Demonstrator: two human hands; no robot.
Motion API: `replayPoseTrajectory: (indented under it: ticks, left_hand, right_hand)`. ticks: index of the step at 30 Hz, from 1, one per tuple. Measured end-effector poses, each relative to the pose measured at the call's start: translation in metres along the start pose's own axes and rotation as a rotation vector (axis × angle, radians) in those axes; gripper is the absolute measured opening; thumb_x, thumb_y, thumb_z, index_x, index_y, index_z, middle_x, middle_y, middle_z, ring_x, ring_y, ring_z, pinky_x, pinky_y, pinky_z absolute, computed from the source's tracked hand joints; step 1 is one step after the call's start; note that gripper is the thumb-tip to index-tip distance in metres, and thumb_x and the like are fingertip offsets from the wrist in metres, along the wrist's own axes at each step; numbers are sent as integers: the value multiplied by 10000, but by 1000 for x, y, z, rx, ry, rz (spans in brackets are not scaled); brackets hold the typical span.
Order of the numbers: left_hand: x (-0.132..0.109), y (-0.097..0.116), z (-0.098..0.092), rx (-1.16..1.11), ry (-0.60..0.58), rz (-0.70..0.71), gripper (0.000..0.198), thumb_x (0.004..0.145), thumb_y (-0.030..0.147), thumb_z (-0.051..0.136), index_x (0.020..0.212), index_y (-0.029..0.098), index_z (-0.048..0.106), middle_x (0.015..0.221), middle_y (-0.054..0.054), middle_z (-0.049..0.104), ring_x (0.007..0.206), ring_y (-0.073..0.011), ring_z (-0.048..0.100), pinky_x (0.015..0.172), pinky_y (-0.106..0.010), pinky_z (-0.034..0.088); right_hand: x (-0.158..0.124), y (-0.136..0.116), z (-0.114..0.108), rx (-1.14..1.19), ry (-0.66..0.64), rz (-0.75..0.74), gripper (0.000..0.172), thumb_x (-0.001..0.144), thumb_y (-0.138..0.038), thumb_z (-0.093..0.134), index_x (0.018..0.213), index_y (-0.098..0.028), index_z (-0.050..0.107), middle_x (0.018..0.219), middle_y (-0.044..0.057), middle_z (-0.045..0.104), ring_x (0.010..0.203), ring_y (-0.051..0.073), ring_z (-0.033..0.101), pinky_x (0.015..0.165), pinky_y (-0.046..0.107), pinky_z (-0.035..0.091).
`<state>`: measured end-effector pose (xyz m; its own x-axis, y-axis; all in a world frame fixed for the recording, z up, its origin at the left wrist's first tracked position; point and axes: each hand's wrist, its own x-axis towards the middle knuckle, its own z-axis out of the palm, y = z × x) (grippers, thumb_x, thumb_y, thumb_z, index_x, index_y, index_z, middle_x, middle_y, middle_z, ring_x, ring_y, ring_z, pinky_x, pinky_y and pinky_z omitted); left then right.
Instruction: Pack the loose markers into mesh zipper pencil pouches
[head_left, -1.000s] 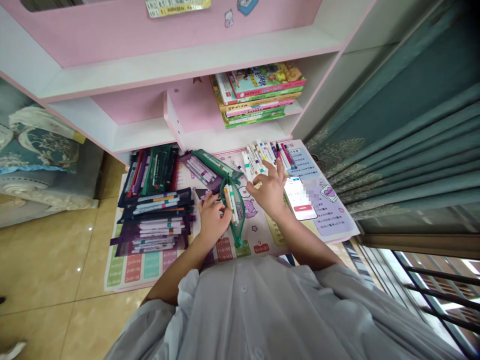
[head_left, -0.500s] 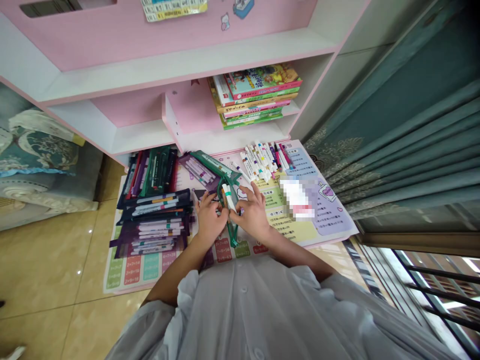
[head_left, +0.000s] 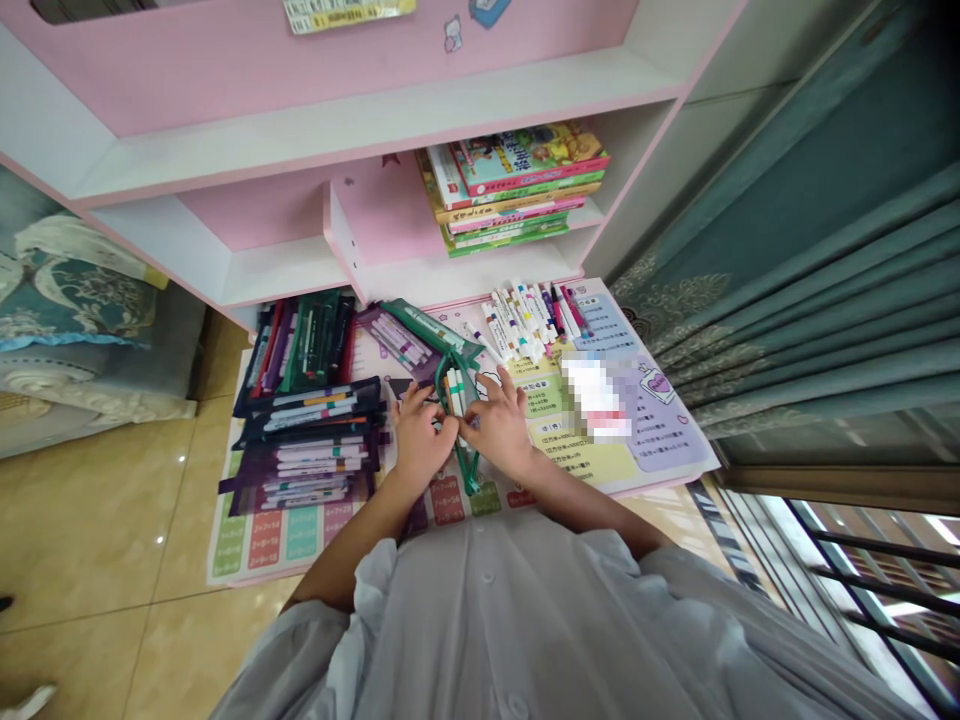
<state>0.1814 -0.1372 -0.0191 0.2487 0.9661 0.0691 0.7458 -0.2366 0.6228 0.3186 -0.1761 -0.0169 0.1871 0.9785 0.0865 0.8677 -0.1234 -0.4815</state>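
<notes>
A green mesh pouch (head_left: pixel 469 466) lies in front of me on the desk, its mouth spread. White markers (head_left: pixel 455 388) with green bands rest side by side in it, partly hidden by my fingers. My left hand (head_left: pixel 421 438) pinches the pouch's left edge between thumb and forefinger, its other fingers spread. On the opposite edge, my right hand (head_left: pixel 501 428) is closed in a pinch close to the markers. Just beyond are a filled green pouch (head_left: pixel 427 325) and a purple pouch (head_left: pixel 401 342) with pens inside.
Filled dark pouches (head_left: pixel 311 412), purple pouches (head_left: pixel 315 470) and upright-packed pouches (head_left: pixel 300 340) crowd the left. Loose markers (head_left: pixel 521 320) lie at the back right, near a blurred white item (head_left: pixel 596 395). Books (head_left: pixel 517 190) fill part of the shelf (head_left: pixel 390 275) behind the printed mat (head_left: pixel 660 440).
The white marker between my hands has gone from tilted to lying in line with the others in the green pouch. My right hand has shifted slightly; my left stays in place.
</notes>
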Motion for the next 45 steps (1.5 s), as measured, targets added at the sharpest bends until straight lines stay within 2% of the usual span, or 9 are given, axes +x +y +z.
replayPoseTrajectory:
  ticks: [3, 7, 12, 16, 22, 27, 33, 39, 45]
  left_hand:
    - [0, 0, 0, -2, -10, -4, 148, 739, 177, 600, 597, 210, 575, 1311, -65, 675, 1412, -333, 452, 1164, -639, 282]
    - [-1, 0, 1, 1, 7, -10, 142, 733, 171, 604, 599, 216, 595, 1293, -53, 681, 1409, -327, 455, 1176, -623, 280]
    - [-1, -2, 2, 2, 2, -16, 132, 737, 191, 610, 607, 217, 605, 1293, -56, 678, 1409, -338, 453, 1170, -628, 291]
    - [-1, -2, 2, 2, 3, -8, 130, 739, 187, 611, 613, 217, 608, 1296, -63, 674, 1412, -339, 450, 1168, -636, 293]
    - [-1, 0, 2, -7, -2, -16, 136, 737, 185, 618, 607, 220, 604, 1296, -60, 675, 1414, -335, 447, 1180, -621, 289]
    - [-1, 1, 0, 0, -2, -20, 141, 737, 174, 621, 604, 216, 597, 1292, -58, 678, 1411, -337, 451, 1171, -632, 293]
    - [0, 2, -1, 6, 1, -17, 154, 735, 159, 620, 594, 211, 589, 1287, -63, 681, 1408, -348, 453, 1162, -644, 297]
    - [0, 1, -1, 17, -8, 3, 142, 733, 155, 606, 601, 204, 587, 1315, -75, 672, 1412, -349, 447, 1155, -636, 304]
    - [-1, 1, -1, 25, 2, 14, 134, 731, 159, 609, 605, 202, 595, 1303, -87, 676, 1402, -342, 459, 1151, -625, 308]
  right_hand:
    - [12, 7, -6, 13, 110, -10, 214, 854, -350, 641, 750, -215, 771, 1437, 108, 580, 1469, 414, 318, 1101, 627, 346]
    - [48, 29, -9, -55, 262, 42, 258, 907, -309, 545, 836, -213, 774, 1435, 105, 565, 1490, 402, 273, 1123, 636, 322]
    - [87, 56, 3, -202, 144, 155, 220, 857, -294, 630, 964, -152, 760, 1527, 158, 446, 1505, 465, 177, 1124, 752, 219]
    - [92, 63, 12, -250, 108, 172, 256, 852, -301, 640, 992, -114, 746, 1550, 193, 398, 1510, 472, 121, 1127, 758, 194]
    - [94, 67, 17, -260, 106, 155, 254, 843, -316, 628, 929, -110, 749, 1551, 189, 402, 1511, 457, 120, 1127, 762, 180]
    - [85, 63, 10, -207, 223, 143, 193, 811, -306, 615, 779, -163, 740, 1518, 130, 471, 1503, 444, 191, 1114, 742, 230]
    - [45, 41, -13, -19, 312, 55, 181, 753, -288, 647, 596, -198, 649, 1444, 104, 557, 1492, 427, 257, 1112, 651, 314]
    - [4, 17, -14, 139, 228, -41, 200, 755, -286, 655, 572, -214, 622, 1421, 101, 584, 1496, 400, 274, 1127, 594, 335]
    - [-1, 5, -3, 98, 117, 34, 182, 722, -249, 697, 559, -194, 637, 1438, 126, 575, 1477, 444, 290, 1076, 653, 338]
